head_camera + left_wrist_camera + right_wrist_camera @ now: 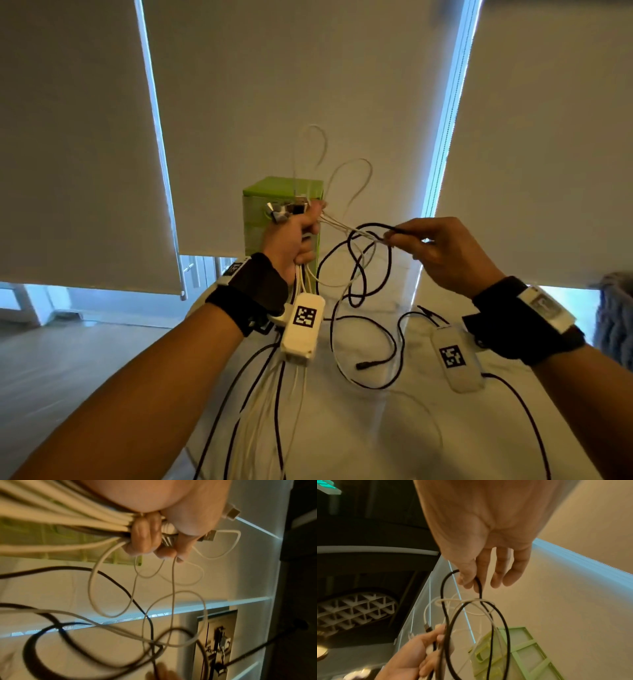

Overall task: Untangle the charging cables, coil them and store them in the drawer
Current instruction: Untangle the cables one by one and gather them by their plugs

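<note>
My left hand (297, 236) is raised and grips a bundle of white cables (72, 519) with USB plugs (208, 537) sticking out past the fingers. White loops (349, 185) rise above that hand. My right hand (431, 246) pinches a loop of black cable (368, 228) between thumb and forefinger, level with the left hand. In the right wrist view the black cable (447, 609) is knotted with thin white strands (471, 601). More black cable (387, 346) trails down onto the white table (376, 428). A green drawer unit (274, 195) stands behind my left hand.
Roller blinds (308, 85) cover the windows behind the table. Something blue-grey and knitted (613, 315) sits at the right edge. The wrist cameras' own black leads (527, 418) hang down over the table.
</note>
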